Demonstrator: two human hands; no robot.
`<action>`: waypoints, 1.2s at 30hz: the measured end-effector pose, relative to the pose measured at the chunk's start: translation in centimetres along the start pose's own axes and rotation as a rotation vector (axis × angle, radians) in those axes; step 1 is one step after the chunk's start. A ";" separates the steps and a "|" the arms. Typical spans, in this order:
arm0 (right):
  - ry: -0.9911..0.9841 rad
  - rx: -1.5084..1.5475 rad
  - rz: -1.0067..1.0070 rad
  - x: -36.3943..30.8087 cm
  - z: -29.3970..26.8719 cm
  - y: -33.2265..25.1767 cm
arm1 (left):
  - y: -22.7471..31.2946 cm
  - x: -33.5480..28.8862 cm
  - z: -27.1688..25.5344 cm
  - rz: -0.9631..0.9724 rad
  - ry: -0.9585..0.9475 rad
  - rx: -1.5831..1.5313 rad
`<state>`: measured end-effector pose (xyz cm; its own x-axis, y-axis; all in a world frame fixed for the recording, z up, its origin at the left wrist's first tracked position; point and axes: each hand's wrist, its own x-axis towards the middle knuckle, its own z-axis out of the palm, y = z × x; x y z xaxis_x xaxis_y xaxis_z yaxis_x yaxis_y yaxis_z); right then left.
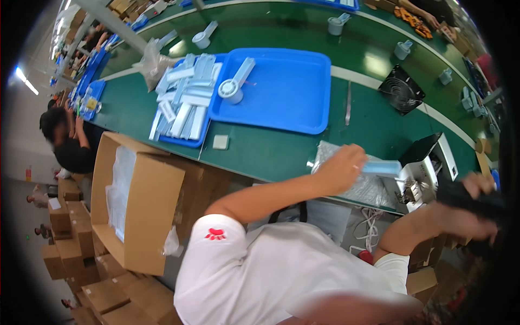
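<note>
My left hand [342,169] is closed around one end of a long, light-blue plastic piece [381,168]. The piece points right, above a sheet of clear bubble wrap [355,189] at the table's near edge. Off to the right, my right hand [460,219] is blurred by motion. A black object [470,199] lies across it, its kind too smeared to make out. Between the two hands and slightly farther away stands a small white machine [425,176] with metal parts on its front.
A blue tray [300,89] holds a light-blue device with a round head [231,91]. Beside it, another tray is heaped with pale-blue plastic parts [187,97]. A black fan [401,89] and tweezers [348,103] lie rightward. An open carton [146,211] stands left.
</note>
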<state>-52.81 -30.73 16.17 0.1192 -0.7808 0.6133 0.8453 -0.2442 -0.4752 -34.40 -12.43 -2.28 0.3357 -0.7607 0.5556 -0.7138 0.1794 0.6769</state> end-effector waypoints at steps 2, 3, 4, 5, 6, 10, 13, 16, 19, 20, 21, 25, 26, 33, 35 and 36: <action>-0.181 0.341 -0.012 2.8 -1.5 -2.6 | -1.3 0.9 -6.0 -0.087 -0.089 0.181; -0.240 0.397 -0.025 3.4 -2.0 -3.7 | -2.2 2.9 -9.9 -0.165 -0.140 0.269; -0.237 0.434 -0.012 3.4 -2.2 -4.1 | -6.0 4.1 -12.4 0.098 0.004 0.492; -0.233 0.456 -0.002 3.1 -2.5 -4.5 | -8.0 7.8 -15.0 -0.030 0.062 0.436; -0.235 0.404 0.018 2.4 -2.4 -4.2 | -11.6 11.6 -17.8 -0.103 -0.014 0.631; -0.206 0.046 0.048 -0.7 -0.7 -0.9 | -28.1 25.2 -22.1 -0.287 0.034 1.134; -0.212 -0.091 0.025 -1.1 0.7 1.6 | -36.9 29.4 -23.3 -0.786 0.120 1.040; -0.201 -0.103 0.027 -1.5 0.6 1.5 | -37.0 31.5 -22.0 -1.080 0.143 0.895; -0.186 -0.016 0.068 -0.7 -0.3 1.5 | -34.4 31.6 -19.5 -1.137 0.118 0.823; -0.160 0.023 0.079 -0.6 -0.8 1.8 | -33.2 30.8 -20.4 -1.089 0.097 0.793; -0.132 0.044 0.083 -0.7 -1.0 1.6 | -31.8 30.4 -20.6 -0.998 0.040 0.861; -0.250 0.221 0.192 -0.6 -5.1 -0.4 | -25.4 19.7 -25.3 -0.572 -0.021 1.018; -0.314 0.278 0.239 0.1 -8.5 -2.0 | -22.3 16.6 -26.5 -0.499 -0.054 0.973; -0.338 0.046 0.257 -2.3 -6.7 -0.5 | -13.0 2.7 -26.3 -0.657 -0.194 1.070; -0.296 0.056 0.339 -2.2 -6.5 -1.0 | -15.0 0.3 -26.4 -0.620 0.000 1.015; -0.256 0.042 0.357 -2.4 -5.6 -1.2 | -16.4 -1.2 -26.5 -0.607 0.083 0.974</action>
<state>-57.01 -31.81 11.74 0.5284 -0.6429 0.5545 0.7475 0.0425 -0.6629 -6.82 2.04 -1.24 0.8004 -0.5067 0.3204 -0.5806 -0.7883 0.2036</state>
